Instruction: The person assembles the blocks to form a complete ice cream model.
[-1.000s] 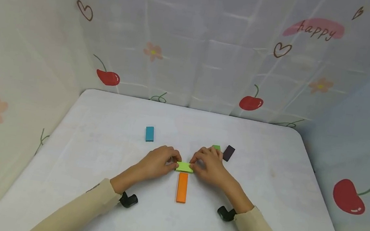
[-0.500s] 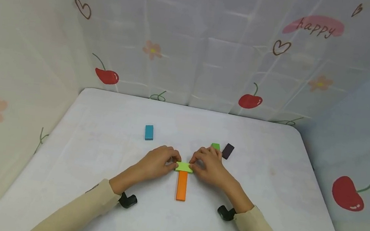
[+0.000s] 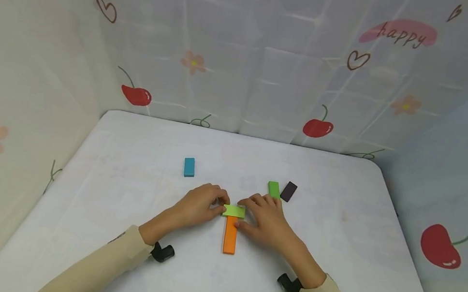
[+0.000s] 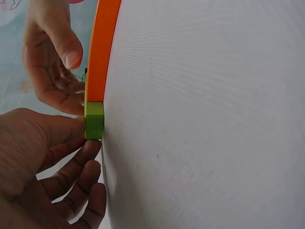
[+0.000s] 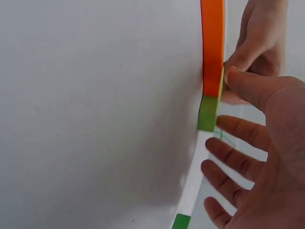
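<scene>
Fingers of the left hand (image 3: 199, 205) pinch the lime block (image 3: 234, 211); the orange block (image 3: 230, 238) touches it, lower right of those fingers. The right hand (image 3: 266, 222) has just spread its fingers wider, apparently leaving the left alone to steady the pair.

Crosswise block (image 3: 234, 211) directly behind lengthwise block (image 3: 230, 239)

Head view: from above, facing forward and down over the table (image 3: 338, 227). Wrist views: low, close, rolled sideways; both catch the orange block (image 4: 101, 52) and lime block (image 4: 94, 121).
</scene>
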{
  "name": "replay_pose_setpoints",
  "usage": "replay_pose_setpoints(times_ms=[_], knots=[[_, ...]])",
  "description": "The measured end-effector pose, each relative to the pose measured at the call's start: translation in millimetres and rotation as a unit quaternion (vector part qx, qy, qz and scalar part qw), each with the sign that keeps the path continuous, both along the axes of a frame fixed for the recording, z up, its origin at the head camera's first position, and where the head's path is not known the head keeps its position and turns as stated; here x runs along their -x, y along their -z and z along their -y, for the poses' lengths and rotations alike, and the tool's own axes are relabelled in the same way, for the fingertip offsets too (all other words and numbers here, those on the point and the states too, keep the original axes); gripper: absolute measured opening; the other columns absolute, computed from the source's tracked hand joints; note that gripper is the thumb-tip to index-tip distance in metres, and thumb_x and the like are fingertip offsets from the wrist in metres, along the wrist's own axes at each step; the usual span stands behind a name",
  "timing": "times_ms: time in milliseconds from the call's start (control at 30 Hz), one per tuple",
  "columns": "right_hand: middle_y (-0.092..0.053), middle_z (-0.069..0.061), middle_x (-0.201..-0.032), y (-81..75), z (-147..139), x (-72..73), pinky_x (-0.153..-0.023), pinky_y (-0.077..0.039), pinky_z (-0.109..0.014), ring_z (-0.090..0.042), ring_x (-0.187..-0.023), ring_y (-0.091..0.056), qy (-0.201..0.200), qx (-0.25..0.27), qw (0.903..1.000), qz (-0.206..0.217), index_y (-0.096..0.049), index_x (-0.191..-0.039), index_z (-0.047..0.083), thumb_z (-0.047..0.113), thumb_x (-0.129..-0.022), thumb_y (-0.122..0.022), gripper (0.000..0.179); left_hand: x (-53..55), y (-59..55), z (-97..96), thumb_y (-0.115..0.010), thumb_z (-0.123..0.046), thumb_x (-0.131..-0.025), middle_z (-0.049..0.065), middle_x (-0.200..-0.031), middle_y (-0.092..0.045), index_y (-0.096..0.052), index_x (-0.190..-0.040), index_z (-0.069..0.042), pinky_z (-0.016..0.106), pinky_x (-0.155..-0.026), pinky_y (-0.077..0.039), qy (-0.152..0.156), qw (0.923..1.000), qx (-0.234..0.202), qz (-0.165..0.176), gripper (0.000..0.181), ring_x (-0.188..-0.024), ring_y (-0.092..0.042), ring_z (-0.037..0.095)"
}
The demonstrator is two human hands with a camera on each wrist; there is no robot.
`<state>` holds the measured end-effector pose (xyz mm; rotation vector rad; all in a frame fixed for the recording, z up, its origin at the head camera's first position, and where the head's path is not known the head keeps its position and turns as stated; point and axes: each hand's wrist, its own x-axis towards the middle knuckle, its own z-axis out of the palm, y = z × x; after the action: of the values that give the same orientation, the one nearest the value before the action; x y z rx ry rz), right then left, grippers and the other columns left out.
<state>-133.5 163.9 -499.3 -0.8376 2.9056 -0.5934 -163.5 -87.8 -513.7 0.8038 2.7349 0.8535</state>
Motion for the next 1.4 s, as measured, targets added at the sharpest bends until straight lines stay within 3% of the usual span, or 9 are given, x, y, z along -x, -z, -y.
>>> replay_pose_setpoints(times_ms=[133, 300, 500, 700, 800, 1000, 1167, 1300, 1400], knots=[[-0.065, -0.004, -0.132, -7.1, 2, -17.9, -0.105, -0.044, -0.055, -0.031, -0.124, -0.06, 0.01, -0.031, 0.9994, -0.009, -0.066, -0.142, 0.021, 0.056, -0.09, -0.082, 0.065, 0.5, -2.1, -0.3, -0.076, -0.022, -0.101, -0.009, -0.104, -0.073, -0.078, -0.113, -0.022, 0.031, -0.088, -0.055, 0.0, 1.0, -0.002, -0.002, 0.012, -0.096, -0.061, 0.01], [-0.063, -0.004, -0.129, -9.1, 5, -31.0, -0.099, -0.048, -0.047, -0.025, -0.115, -0.06, 0.021, -0.04, 0.9989, -0.011, -0.067, -0.143, 0.019, 0.06, -0.085, -0.085, 0.073, 0.1, -4.5, 0.2, -0.077, -0.022, -0.1, -0.009, -0.103, -0.073, -0.078, -0.113, -0.022, 0.032, -0.089, -0.055, -0.004, 1.0, -0.005, -0.002, 0.012, -0.097, -0.062, 0.01], [-0.065, -0.003, -0.126, -7.5, 8, -35.2, -0.093, -0.05, -0.042, -0.022, -0.107, -0.06, 0.021, -0.041, 0.9988, -0.014, -0.068, -0.14, 0.016, 0.057, -0.083, -0.088, 0.073, -1.0, -5.4, 0.1, -0.077, -0.022, -0.1, -0.009, -0.101, -0.073, -0.078, -0.112, -0.02, 0.031, -0.089, -0.055, -0.004, 1.0, -0.007, -0.002, 0.012, -0.096, -0.061, 0.01], [-0.067, -0.005, -0.125, -7.7, 9, -34.4, -0.095, -0.052, -0.046, -0.025, -0.111, -0.063, 0.026, -0.043, 0.9987, 0.006, -0.068, -0.139, 0.016, 0.058, -0.083, -0.088, 0.072, -0.6, -5.5, 0.2, -0.078, -0.023, -0.1, -0.009, -0.102, -0.073, -0.078, -0.112, -0.022, 0.031, -0.089, -0.054, -0.006, 1.0, -0.005, -0.002, 0.012, -0.097, -0.061, 0.01], [-0.067, -0.004, -0.126, -7.3, 9, -34.1, -0.096, -0.052, -0.047, -0.026, -0.113, -0.064, 0.029, -0.046, 0.9984, 0.01, -0.068, -0.139, 0.017, 0.06, -0.083, -0.087, 0.073, 2.5, -4.3, 3.7, -0.076, -0.024, -0.102, -0.01, -0.103, -0.073, -0.078, -0.113, -0.024, 0.033, -0.091, -0.051, -0.012, 0.9997, 0.003, -0.02, 0.011, -0.097, -0.061, 0.01], [-0.068, -0.004, -0.128, -7.3, 10, -34.7, -0.099, -0.052, -0.048, -0.028, -0.116, -0.064, 0.03, -0.044, 0.9985, 0.012, -0.067, -0.141, 0.018, 0.059, -0.084, -0.087, 0.073, 18.1, -13.3, 26.4, -0.072, -0.023, -0.105, -0.005, -0.104, -0.073, -0.078, -0.115, -0.021, 0.035, -0.086, -0.054, -0.083, 0.9959, 0.004, -0.036, 0.012, -0.093, -0.062, 0.014], [-0.069, -0.003, -0.13, -7.3, 10, -36.1, -0.099, -0.051, -0.048, -0.029, -0.117, -0.064, 0.033, -0.045, 0.9984, 0.011, -0.067, -0.142, 0.019, 0.059, -0.084, -0.087, 0.073, 38.6, -22.7, 56.9, -0.072, -0.023, -0.104, 0.002, -0.109, -0.073, -0.077, -0.115, -0.017, 0.042, -0.082, -0.057, -0.157, 0.9856, 0.002, -0.064, 0.014, -0.098, -0.066, 0.023], [-0.07, -0.002, -0.13, -6.7, 9, -37.1, -0.098, -0.05, -0.047, -0.029, -0.116, -0.064, 0.032, -0.045, 0.9985, 0.004, -0.067, -0.141, 0.019, 0.059, -0.084, -0.087, 0.072, 52.0, -20.3, 78.1, -0.07, -0.027, -0.104, 0.008, -0.117, -0.071, -0.073, -0.123, -0.013, 0.047, -0.079, -0.057, -0.213, 0.9744, 0.011, -0.071, 0.024, -0.101, -0.066, 0.03], [-0.07, -0.001, -0.129, -6.1, 9, -37.2, -0.096, -0.05, -0.046, -0.027, -0.113, -0.064, 0.03, -0.046, 0.9985, -0.004, -0.067, -0.14, 0.02, 0.058, -0.084, -0.087, 0.071, 56.6, -14.6, 88.9, -0.069, -0.033, -0.104, 0.013, -0.121, -0.068, -0.065, -0.134, -0.009, 0.05, -0.079, -0.057, -0.243, 0.9684, 0.021, -0.053, 0.039, -0.103, -0.066, 0.033]])
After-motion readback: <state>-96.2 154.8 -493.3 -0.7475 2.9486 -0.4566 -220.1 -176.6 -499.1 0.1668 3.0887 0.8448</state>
